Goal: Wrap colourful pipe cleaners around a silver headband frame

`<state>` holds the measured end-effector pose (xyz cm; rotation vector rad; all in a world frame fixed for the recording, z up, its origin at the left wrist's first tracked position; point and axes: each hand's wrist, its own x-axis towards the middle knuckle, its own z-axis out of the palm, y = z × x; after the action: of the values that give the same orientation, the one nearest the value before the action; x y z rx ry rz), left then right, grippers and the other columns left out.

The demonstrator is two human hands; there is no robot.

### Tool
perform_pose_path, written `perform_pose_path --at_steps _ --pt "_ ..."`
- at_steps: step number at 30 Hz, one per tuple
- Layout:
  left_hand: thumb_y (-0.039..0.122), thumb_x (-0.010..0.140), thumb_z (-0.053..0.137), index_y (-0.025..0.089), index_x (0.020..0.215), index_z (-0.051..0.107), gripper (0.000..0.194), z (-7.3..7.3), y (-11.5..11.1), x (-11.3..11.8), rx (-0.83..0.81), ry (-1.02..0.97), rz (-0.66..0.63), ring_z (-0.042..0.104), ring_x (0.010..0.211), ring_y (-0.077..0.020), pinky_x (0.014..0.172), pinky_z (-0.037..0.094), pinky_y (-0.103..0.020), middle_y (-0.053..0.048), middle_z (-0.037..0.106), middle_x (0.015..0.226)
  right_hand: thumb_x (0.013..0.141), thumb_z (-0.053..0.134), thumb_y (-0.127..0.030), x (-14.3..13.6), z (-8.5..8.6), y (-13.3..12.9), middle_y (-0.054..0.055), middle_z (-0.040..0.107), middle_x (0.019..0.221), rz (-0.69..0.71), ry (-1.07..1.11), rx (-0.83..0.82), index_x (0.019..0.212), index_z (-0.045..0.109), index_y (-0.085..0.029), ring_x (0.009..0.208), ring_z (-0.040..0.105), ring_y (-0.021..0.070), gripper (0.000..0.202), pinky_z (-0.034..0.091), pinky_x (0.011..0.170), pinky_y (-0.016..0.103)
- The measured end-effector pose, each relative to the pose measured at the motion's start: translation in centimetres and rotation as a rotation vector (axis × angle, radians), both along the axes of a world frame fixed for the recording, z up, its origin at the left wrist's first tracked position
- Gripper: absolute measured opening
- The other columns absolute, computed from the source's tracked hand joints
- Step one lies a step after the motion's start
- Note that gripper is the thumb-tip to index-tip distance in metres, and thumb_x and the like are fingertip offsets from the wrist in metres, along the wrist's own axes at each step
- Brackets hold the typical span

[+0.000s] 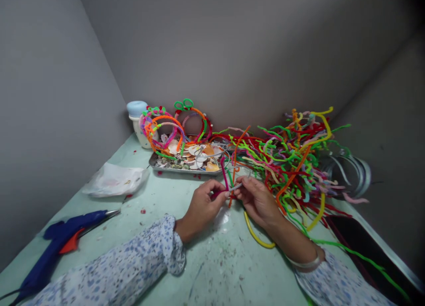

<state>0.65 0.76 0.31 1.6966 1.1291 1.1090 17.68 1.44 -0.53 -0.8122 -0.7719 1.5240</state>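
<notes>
My left hand (205, 205) is closed in a pinch on a magenta pipe cleaner (225, 173), whose free end sticks up above the fingers. My right hand (260, 202) pinches a thin grey headband (237, 187) just to the right of it. The band's tip reaches the left fingertips, and its thin curve runs up behind the hands. An orange pipe cleaner (235, 157) stands up between the hands, close behind the fingers. A short green piece (230, 177) shows beside it. Fingers hide where the magenta strand and the band meet.
A metal tray (186, 172) of shells and finished pipe-cleaner headbands (166, 120) stands behind my hands. Tangled pipe cleaners (292, 151) and grey headbands (360, 177) lie right, near a dark phone-like slab (365, 248). Left are a glue gun (63, 230), plastic bag (114, 180) and bottle (139, 124).
</notes>
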Motion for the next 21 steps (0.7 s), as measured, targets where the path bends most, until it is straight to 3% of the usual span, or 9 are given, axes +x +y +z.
perform_pose_path --at_steps 14,21 --pt "0.027 0.087 0.058 0.017 0.088 0.062 0.01 0.02 -0.09 -0.11 0.04 0.019 0.03 0.059 0.081 -0.017 0.075 0.046 -0.03 -0.004 0.066 0.086 0.075 0.078 -0.039 0.11 -0.07 0.06 0.001 0.067 0.068 -0.007 -0.052 0.004 0.08 0.071 -0.021 0.056 0.06 0.0116 0.02 0.047 0.049 0.022" --pt "0.018 0.083 0.064 0.02 0.09 0.063 0.007 0.23 -0.19 -0.15 0.283 0.041 0.118 0.059 0.091 -0.0199 0.085 0.045 -0.035 -0.005 0.066 0.091 0.074 0.079 -0.039 0.12 0.07 0.14 0.0 0.065 0.068 -0.033 -0.047 -0.024 0.08 0.07 -0.022 0.053 0.058 0.0108 0.02 0.046 0.045 0.021"
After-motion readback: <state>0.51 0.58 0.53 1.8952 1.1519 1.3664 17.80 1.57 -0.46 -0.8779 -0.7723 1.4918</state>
